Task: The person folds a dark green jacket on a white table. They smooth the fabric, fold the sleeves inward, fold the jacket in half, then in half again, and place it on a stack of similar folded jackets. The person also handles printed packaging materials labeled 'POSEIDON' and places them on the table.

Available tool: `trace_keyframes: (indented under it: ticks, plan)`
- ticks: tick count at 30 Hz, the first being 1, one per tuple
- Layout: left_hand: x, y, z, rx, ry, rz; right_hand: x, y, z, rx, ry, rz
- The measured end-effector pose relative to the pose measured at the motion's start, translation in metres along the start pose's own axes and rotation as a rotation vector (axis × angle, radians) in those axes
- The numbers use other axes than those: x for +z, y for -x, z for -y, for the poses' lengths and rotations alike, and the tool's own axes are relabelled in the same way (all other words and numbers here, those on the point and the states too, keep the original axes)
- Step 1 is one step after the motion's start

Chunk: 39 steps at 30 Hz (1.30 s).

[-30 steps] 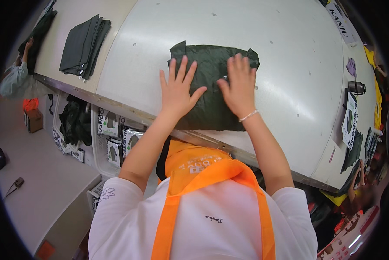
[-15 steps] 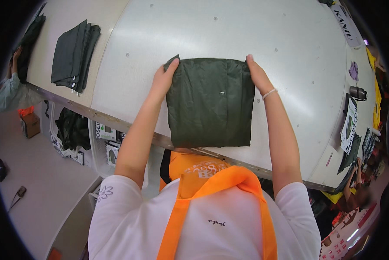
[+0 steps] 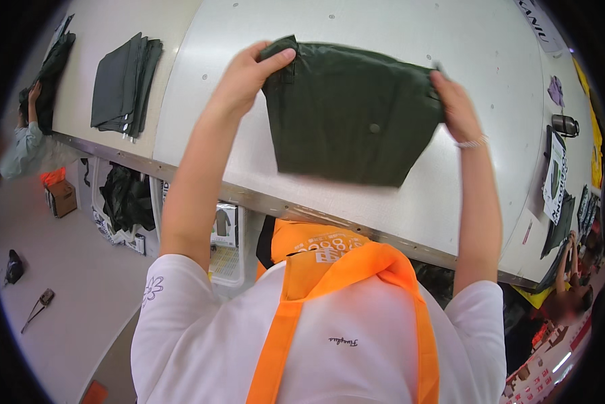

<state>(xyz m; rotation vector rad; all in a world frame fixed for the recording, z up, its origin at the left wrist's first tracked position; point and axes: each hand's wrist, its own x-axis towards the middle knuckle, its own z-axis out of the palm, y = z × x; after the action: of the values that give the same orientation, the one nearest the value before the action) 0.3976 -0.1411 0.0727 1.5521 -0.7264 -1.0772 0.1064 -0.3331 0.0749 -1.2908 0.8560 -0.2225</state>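
Between my hands hangs a folded dark green garment (image 3: 356, 114) of smooth, slightly shiny fabric. A small round snap (image 3: 374, 128) shows on its face. My left hand (image 3: 255, 74) pinches the far left corner, thumb on top. At the far right corner, my right hand (image 3: 456, 108) is closed on the fabric; part of its grip is hidden. The garment is tilted over the pale metal tabletop (image 3: 208, 114), its lower edge narrower than the held one. Whether that lower edge touches the tabletop, I cannot tell.
A stack of folded dark green garments (image 3: 124, 87) lies on the table at left. Another person's hand (image 3: 36, 91) holds dark fabric beyond it. Below the table edge stand white bins (image 3: 238, 262) with packages. A dark cup (image 3: 565, 125) and printed packages (image 3: 554, 182) lie at right.
Both my hands have moved farther away from me, raising and tilting the folded garment. A snap now shows on its face. The view has shifted slightly.
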Motion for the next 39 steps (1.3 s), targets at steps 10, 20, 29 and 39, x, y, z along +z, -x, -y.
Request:
trace_keyframes:
  ticks: [10,20,29,39]
  plan:
    - [0.032,0.176,0.099,0.719,-1.079,0.504,0.051,0.168,-0.114,-0.631,0.969,0.199]
    - [0.052,0.140,0.061,0.686,-1.081,0.108,0.089,0.141,-0.082,-0.474,0.818,-0.225]
    - [0.093,0.102,0.140,0.498,-1.194,-0.030,0.119,0.083,-0.163,-0.409,1.311,-0.420]
    - [0.091,0.183,0.149,-0.288,-0.515,-0.442,0.113,0.141,-0.195,-0.012,0.524,-0.623]
